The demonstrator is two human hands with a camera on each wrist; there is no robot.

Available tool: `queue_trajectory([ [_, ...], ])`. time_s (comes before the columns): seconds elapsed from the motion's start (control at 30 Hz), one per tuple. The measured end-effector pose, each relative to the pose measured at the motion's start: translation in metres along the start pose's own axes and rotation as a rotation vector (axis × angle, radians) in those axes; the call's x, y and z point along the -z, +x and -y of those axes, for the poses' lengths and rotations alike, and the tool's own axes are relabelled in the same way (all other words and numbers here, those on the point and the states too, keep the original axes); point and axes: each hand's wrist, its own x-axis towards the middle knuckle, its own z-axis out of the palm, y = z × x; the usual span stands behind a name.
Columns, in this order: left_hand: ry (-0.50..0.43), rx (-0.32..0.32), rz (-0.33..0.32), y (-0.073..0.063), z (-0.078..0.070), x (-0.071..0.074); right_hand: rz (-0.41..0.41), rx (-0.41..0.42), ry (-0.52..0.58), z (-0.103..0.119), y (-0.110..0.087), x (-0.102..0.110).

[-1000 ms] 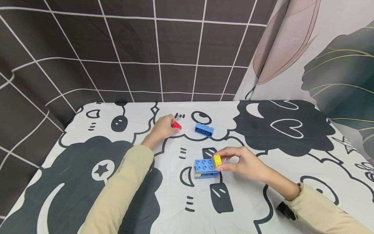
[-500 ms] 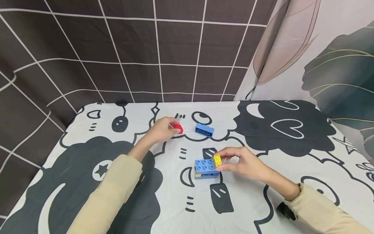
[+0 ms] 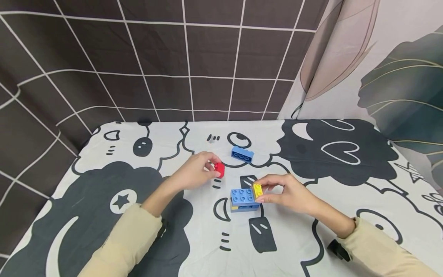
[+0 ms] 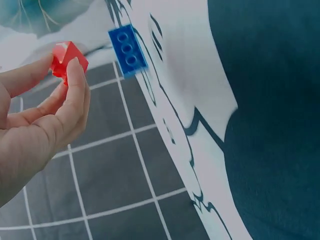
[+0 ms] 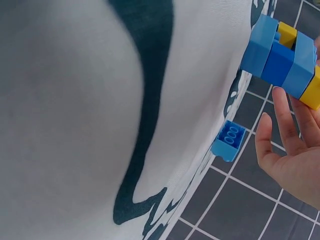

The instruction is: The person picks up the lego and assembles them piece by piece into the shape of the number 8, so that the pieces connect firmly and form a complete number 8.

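My left hand (image 3: 195,172) pinches a red toy building brick (image 3: 220,169) between thumb and fingertips, above the cloth and behind the stack. In the left wrist view the red brick (image 4: 74,57) is tilted in the fingertips. My right hand (image 3: 290,193) grips a small yellow brick (image 3: 257,190) on the right end of a stack of blue bricks (image 3: 241,196). The right wrist view shows the stack (image 5: 277,60) in layers: light blue, then darker blue with yellow, then light blue, with the held yellow brick (image 5: 312,94) on top.
A loose blue brick (image 3: 242,154) lies on its side behind the stack, hollow underside facing me. The cloth (image 3: 200,238) has black and white cartoon patterns. A dark checked curtain (image 3: 214,57) hangs along the back, with a leaf-printed curtain (image 3: 401,77) at right.
My left hand has lifted the red brick from the back of the cloth and moved it right and nearer to me. The right hand and the stack have stayed still.
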Motion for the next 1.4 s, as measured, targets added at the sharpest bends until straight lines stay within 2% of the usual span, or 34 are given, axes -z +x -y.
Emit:
queue_trajectory([
  [0.3,-0.023,-0.099,0.018,-0.017,-0.015,-0.014,0.004,0.003,-0.006,0.0,0.0,0.001],
  [0.57,0.01,-0.179,-0.015,-0.027,-0.02,-0.021,0.009,-0.002,-0.004,0.0,0.0,0.001],
  [0.8,0.077,-0.227,-0.055,-0.033,-0.025,-0.029,0.009,-0.007,-0.007,0.0,0.0,0.001],
  [1.07,0.078,-0.247,-0.052,-0.034,-0.029,-0.035,0.007,0.004,0.003,-0.001,0.0,0.001],
  [1.4,0.078,-0.226,-0.07,-0.035,-0.029,-0.039,0.009,0.01,0.008,-0.001,0.0,0.001],
])
